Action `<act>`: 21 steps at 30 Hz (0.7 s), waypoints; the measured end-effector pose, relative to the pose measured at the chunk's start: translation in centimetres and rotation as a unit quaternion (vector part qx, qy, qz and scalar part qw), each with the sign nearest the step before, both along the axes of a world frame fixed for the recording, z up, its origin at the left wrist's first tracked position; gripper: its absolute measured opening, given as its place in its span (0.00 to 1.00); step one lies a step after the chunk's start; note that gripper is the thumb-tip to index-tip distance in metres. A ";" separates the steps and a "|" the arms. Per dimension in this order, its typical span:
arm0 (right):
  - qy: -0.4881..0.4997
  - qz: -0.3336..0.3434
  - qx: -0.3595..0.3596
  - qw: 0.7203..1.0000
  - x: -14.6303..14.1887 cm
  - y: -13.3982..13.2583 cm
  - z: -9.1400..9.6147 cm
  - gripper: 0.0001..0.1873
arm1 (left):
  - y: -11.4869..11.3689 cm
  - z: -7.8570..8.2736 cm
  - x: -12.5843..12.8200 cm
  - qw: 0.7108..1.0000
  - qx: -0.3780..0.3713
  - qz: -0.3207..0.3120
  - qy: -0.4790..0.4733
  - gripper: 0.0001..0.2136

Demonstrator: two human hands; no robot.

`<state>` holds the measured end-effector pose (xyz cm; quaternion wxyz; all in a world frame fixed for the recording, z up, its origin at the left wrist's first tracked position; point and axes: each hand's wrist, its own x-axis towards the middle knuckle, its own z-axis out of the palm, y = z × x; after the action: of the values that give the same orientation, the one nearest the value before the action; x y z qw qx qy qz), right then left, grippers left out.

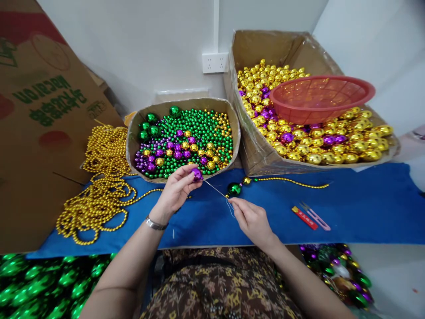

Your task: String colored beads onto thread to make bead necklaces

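Between the thumb and fingers of my left hand is a shiny purple bead, held just over the near edge of the bead box. My right hand pinches a long thin needle, whose far end meets the purple bead; whether it has gone through I cannot tell. A pale thread loops down near my right fingertips. Just beyond them, on the blue cloth, lies a strung piece with a large green bead, a gold bead and a string of small gold beads.
A low cardboard box holds green, purple and gold beads. Behind it to the right, a bigger carton of gold and purple beads carries a red plastic basket. Gold bead strands lie left; pink thread snips and a red packet lie right.
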<state>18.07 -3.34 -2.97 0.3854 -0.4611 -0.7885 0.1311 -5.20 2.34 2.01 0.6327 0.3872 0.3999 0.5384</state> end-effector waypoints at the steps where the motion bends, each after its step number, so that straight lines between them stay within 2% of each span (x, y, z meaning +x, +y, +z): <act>1: -0.004 0.000 0.000 1.000 -0.1 0.0 -0.1 0.14 | -0.3 -0.1 0.2 1.000 0.004 -0.010 0.007 0.16; 8: 0.038 0.032 -0.033 0.998 -0.2 -0.1 -0.4 0.12 | -1.8 -0.7 1.4 0.998 -0.028 -0.045 -0.035 0.16; 14: 0.013 0.010 -0.007 1.000 -0.1 -0.1 -1.3 0.12 | -2.1 -1.0 1.5 0.999 -0.023 -0.029 -0.030 0.17; 21: 0.037 0.043 -0.021 0.998 0.1 -0.1 -1.4 0.12 | -2.2 -1.2 1.6 0.999 -0.028 -0.025 -0.036 0.18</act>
<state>18.17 -3.39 -4.37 0.3988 -0.4299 -0.7896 0.1810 -3.64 0.14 0.82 0.6705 0.3598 0.3822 0.5244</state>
